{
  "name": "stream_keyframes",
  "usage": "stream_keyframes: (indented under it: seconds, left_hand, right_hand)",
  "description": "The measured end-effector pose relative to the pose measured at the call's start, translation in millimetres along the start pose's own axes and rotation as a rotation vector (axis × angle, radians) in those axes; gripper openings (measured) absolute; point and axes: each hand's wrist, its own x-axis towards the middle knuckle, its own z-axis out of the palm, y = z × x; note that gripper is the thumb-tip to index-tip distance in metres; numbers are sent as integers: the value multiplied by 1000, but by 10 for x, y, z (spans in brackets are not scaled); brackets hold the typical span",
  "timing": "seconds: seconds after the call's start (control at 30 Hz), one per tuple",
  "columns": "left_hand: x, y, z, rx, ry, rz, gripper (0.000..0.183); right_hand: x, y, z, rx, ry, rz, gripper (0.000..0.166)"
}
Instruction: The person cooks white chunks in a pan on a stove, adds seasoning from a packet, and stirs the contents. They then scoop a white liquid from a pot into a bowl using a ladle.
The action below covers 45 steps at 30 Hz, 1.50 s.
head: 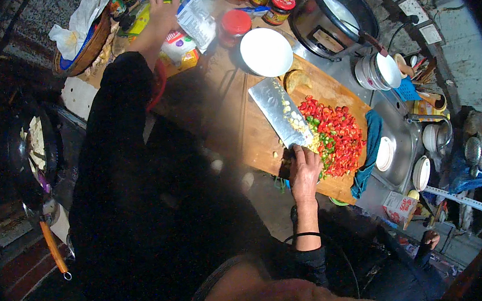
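My right hand (306, 172) is closed at the near end of a cleaver (279, 114), whose broad blade lies flat over the wooden cutting board (257, 142). Peeled garlic pieces (294, 117) rest on the blade, and chopped garlic lies beside it. Chopped red chilies (339, 136), with some green ones, are heaped right of the blade. At the upper left, my left hand (165, 14) reaches among packets, near a yellow-green bag (139, 23) and a white printed pouch (197, 22); its grip is unclear. A white bowl (266, 52) stands at the board's far end.
Red-lidded jars (234, 27) and a cooker pot (333, 19) stand behind the board. Right of it are a teal cloth (369, 151) and a metal sink (400, 135). A wok (34, 148) with pale slices sits left, below a wicker basket (84, 56). Another person's hand (431, 239) shows lower right.
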Motion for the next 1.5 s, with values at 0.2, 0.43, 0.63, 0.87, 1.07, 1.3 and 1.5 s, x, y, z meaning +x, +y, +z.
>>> stream_keyframes:
  seconds: [0.2,0.43,0.63,0.87,1.07,1.3,1.5]
  left_hand:
    - [161,-177,-147,-279,6,112,35]
    - [162,-59,-738,-626,99,202,34]
    - [23,-258,-1184,-575,146,127,30]
    - [-501,-597,-2035,-716,316,113,31]
    - [-1185,-278,-2882,-1223,171,32,42]
    - [-2322,200,-3269,-1317,100,8,67]
    - [-2948,407,-3144,-1047,563,42,81]
  right_hand:
    - [8,-10,-6,7,-27,32,37]
    - [30,-21,-30,26,-33,35,36]
    - [-27,27,-17,25,-42,38,38]
    - [28,-53,-217,15,166,-49,45]
    - [615,-320,-541,554,65,-158,42]
    - [899,-1051,-630,1465,-320,-355,64]
    - [492,-1275,-615,2115,-811,26,47]
